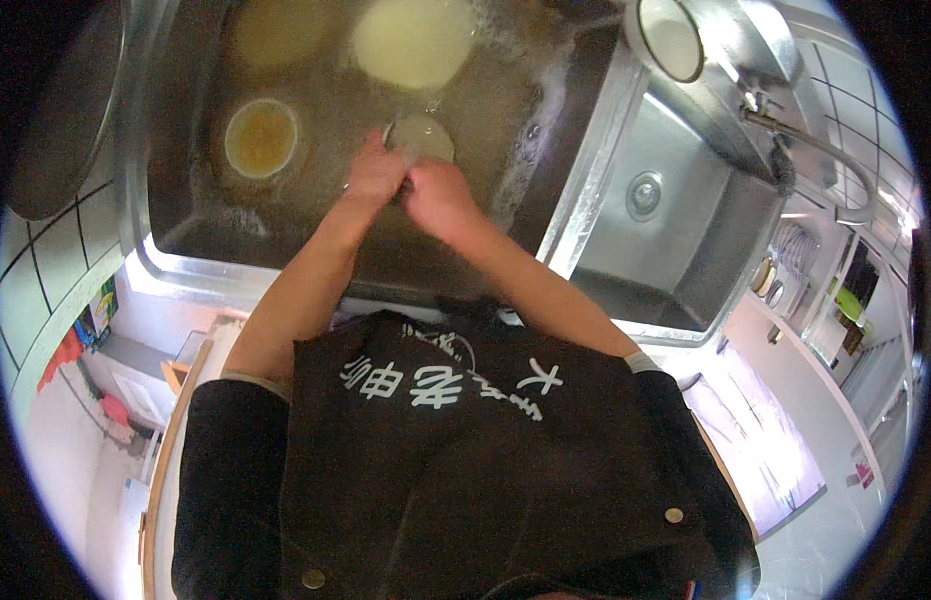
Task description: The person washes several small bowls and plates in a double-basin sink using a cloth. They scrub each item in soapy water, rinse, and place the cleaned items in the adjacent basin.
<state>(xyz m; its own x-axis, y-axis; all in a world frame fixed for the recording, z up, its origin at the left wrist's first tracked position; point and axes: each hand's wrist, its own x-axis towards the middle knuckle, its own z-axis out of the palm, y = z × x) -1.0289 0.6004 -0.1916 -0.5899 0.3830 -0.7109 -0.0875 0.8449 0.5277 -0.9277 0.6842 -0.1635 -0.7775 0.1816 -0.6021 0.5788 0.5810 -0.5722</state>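
Note:
Murky water fills the large basin of a steel sink [582,187]. My left hand [377,169] is shut on the left side of a small round dish [428,139], its thumb and fingers at the rim. My right hand [439,196] lies against the dish's near edge, fingers bent; whether it grips anything is hidden. Beyond the dish, a larger pale round piece [413,41] lies under the water, perhaps a plate or bowl. To the left sits a white-rimmed bowl [261,139] with yellowish liquid in it. Another yellowish round shape [282,30] shows dimly at the upper left.
Right of the divider is a second steel basin [645,195] with a drain. A curved faucet [818,142] and a white-lined round container [669,37] are at the upper right. Dishes [795,251] stand on a rack farther right. A large dark round pan or lid [64,105] is at the left.

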